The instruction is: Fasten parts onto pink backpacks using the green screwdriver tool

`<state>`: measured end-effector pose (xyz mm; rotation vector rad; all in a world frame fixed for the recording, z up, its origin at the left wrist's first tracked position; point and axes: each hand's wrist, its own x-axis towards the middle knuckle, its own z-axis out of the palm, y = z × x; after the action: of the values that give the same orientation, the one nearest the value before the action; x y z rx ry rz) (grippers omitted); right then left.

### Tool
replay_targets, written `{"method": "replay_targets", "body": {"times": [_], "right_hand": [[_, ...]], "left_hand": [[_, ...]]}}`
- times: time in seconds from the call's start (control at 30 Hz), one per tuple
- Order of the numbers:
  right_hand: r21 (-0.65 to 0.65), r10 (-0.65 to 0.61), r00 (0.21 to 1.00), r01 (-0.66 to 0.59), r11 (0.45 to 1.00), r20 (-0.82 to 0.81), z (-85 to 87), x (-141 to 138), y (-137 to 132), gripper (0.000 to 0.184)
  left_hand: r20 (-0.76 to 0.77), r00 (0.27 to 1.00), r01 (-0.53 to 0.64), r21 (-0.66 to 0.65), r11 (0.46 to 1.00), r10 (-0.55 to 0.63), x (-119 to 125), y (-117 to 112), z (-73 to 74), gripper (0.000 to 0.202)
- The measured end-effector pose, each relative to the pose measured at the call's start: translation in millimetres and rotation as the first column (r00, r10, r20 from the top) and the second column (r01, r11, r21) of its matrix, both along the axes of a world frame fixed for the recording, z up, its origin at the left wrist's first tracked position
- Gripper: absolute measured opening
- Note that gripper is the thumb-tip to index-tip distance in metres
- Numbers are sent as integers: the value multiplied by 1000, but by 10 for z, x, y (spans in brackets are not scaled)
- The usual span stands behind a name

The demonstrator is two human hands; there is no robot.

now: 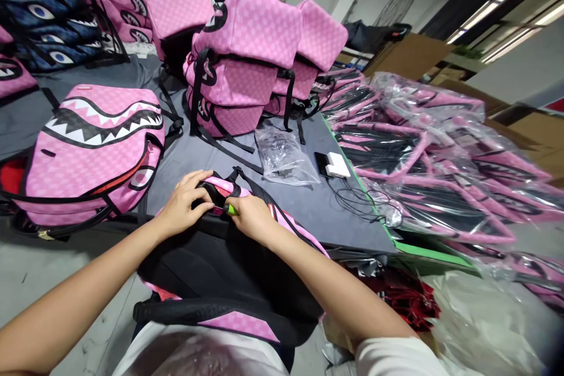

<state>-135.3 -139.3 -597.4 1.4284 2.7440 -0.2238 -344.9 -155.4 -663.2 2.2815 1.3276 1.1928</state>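
Note:
A pink and black backpack [229, 258] leans against the table's front edge, its dark back panel toward me and a strap across its lower part. My left hand [185, 202] is closed on the pack's upper edge, thumb bent over the opening. Opposite it, my right hand [253, 217] is closed around a small bright green object [231, 209], mostly hidden by the fingers, right at that opening. Pink and red lining shows between my hands. To the left, another pink backpack [97, 141] with a black and white toothed mouth lies on the table.
Stacked pink backpacks [247, 82] stand at the back of the grey table [304, 211]; blue ones [48, 12] are piled far left. A clear plastic bag [286, 155], a white box [337, 165] and black cables [359, 200] lie nearer. Bagged pink packs [440, 153] fill the right.

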Motion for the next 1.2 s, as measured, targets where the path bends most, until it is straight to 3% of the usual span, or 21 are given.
{"method": "replay_targets", "body": {"times": [0.1,0.2,0.3,0.5,0.7,0.87,1.07,1.2], "right_hand": [[0,57,988,-57,998,142,65,-92,46,24],[-57,49,981,-39,998,188,121,-149,86,23],[-113,56,974,-32,993,221,95,-208,111,25],[-74,154,936,-138,988,317,-16,-370,109,27],[-43,226,901,-227,973,370,15,-424,39,28],[-23,250,884,-262,965,395,54,-382,17,27],[73,181,961,-199,977,208,-70,-403,67,26],[-39,187,982,-188,981,-19,-173,-601,125,31]], "left_hand": [[4,1000,-10,-9,1000,10,-33,-29,-25,26],[-23,990,-141,-98,985,140,-104,-133,-126,86],[-76,969,-246,-212,946,235,-156,-224,-273,111],[-109,933,-360,-226,905,344,-113,-213,-402,99],[-153,949,-297,-152,943,274,-164,-230,-438,107],[-100,937,-347,-159,924,334,-144,-234,-477,103],[-23,965,-261,-121,958,261,-169,-237,-513,105],[-18,965,-261,-141,955,261,-185,-234,-530,123]]}}
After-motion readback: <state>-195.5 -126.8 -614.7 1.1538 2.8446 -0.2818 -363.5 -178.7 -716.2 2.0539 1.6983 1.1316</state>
